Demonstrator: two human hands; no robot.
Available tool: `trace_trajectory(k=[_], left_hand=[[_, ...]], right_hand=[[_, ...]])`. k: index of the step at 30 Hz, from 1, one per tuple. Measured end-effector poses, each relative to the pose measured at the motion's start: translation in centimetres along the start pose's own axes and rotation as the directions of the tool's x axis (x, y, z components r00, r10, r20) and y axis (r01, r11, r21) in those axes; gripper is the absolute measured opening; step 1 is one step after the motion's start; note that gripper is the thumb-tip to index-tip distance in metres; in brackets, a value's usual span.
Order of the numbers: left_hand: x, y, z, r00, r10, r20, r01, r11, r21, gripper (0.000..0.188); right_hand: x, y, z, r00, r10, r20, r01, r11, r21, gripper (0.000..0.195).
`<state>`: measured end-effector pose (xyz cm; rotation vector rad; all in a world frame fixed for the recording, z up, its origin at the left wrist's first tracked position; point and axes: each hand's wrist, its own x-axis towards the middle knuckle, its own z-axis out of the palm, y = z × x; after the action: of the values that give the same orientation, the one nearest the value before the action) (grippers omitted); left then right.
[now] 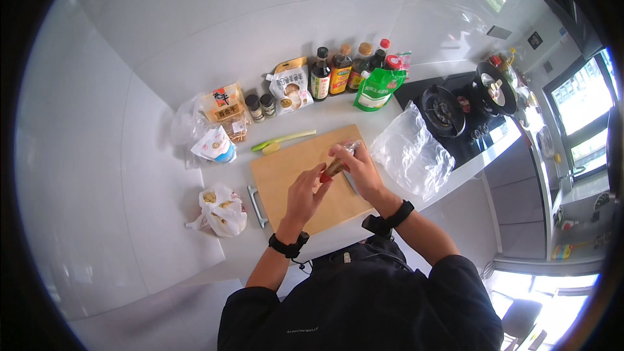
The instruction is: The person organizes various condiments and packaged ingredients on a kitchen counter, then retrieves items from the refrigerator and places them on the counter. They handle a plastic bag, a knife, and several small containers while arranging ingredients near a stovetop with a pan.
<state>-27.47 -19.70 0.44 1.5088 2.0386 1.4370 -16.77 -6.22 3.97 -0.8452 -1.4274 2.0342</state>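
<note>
Above the wooden cutting board (287, 195), my right hand (363, 173) grips a narrow, brownish wrapped item (335, 167) with a red end and clear, crinkled film at its top. What is inside cannot be made out. The thumb and fingertips of my left hand (303, 195) pinch around the red end. Beneath my right hand a knife blade (352, 184) lies on the board, partly hidden. Just beyond the board's far left edge are a length of scallion (292, 137) and a pale yellow piece, perhaps ginger (271, 148).
Sauce bottles (340, 70), a green pouch (378, 90) and spice jars (254, 107) line the wall. Food packets (217, 144) and a tied white bag (223, 212) stand left. Crumpled clear plastic (414, 151) lies right, before the gas hob (441, 112) and a black pan (495, 90).
</note>
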Motion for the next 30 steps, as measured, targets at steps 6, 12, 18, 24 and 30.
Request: trace_trajectory(k=[6,12,18,24,30], left_hand=[[0.2,-0.7,0.5,0.977,-0.209,-0.044,0.187,0.934,-0.304,0.034],[-0.1,-2.4,1.3,0.984,-0.144,-0.107,0.106,0.949,-0.296,0.034],[-0.7,-4.6,2.1,0.975,-0.218,-0.043,0.200,0.944,-0.262,0.054],[-5.8,-11.4,3.7,0.954,-0.231,0.189,0.153,0.922,0.356,0.075],[-7.7,-11.9,5.1,0.931,-0.286,0.225,0.137,0.850,0.509,0.085]], right_hand=[[0.3,2.3,1.1,0.997,-0.069,-0.027,0.068,0.997,-0.020,0.081],[0.9,5.2,0.3,0.999,0.022,0.048,-0.009,0.969,-0.247,0.074],[2.8,5.9,-0.9,1.000,-0.017,0.026,0.023,0.962,-0.271,0.054],[8.0,8.1,-4.4,0.972,-0.143,-0.185,0.050,0.901,-0.432,0.058],[15.6,11.0,-5.5,0.898,-0.396,-0.193,0.091,0.595,-0.799,0.064]])
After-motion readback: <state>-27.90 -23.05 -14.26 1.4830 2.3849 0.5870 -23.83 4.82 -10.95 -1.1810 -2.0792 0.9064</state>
